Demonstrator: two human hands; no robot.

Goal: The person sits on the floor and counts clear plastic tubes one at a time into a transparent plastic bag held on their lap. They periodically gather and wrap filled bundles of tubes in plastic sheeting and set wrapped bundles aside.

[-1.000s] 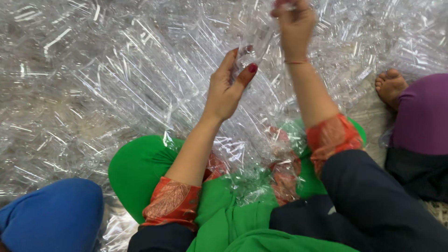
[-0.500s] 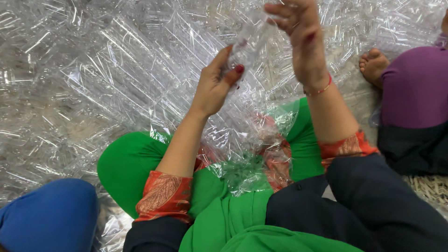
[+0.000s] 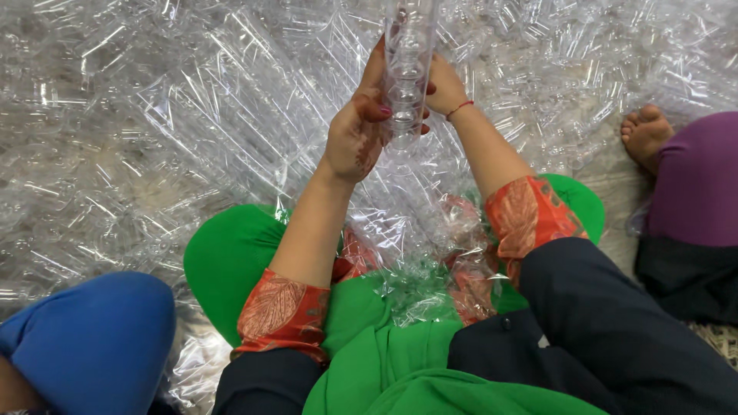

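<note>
Both of my hands hold one clear plastic blister strip [image 3: 407, 61] upright in front of me; it has a row of round moulded pockets. My left hand [image 3: 357, 134] grips its left side with the fingers curled on it. My right hand [image 3: 442, 88], with a red thread at the wrist, holds it from the right and is partly hidden behind the strip. More clear plastic pieces [image 3: 415, 269] lie in my green-clothed lap [image 3: 231, 261].
A deep heap of clear plastic strips [image 3: 154, 138] covers the floor ahead and to both sides. A person's bare foot [image 3: 644, 131] and purple-clad leg [image 3: 696, 184] are at the right. Another person's blue-clad knee [image 3: 92, 338] is at the lower left.
My hands were apart, the right one raised high over the heap. They have come together and now both grip one clear strip upright between them.
</note>
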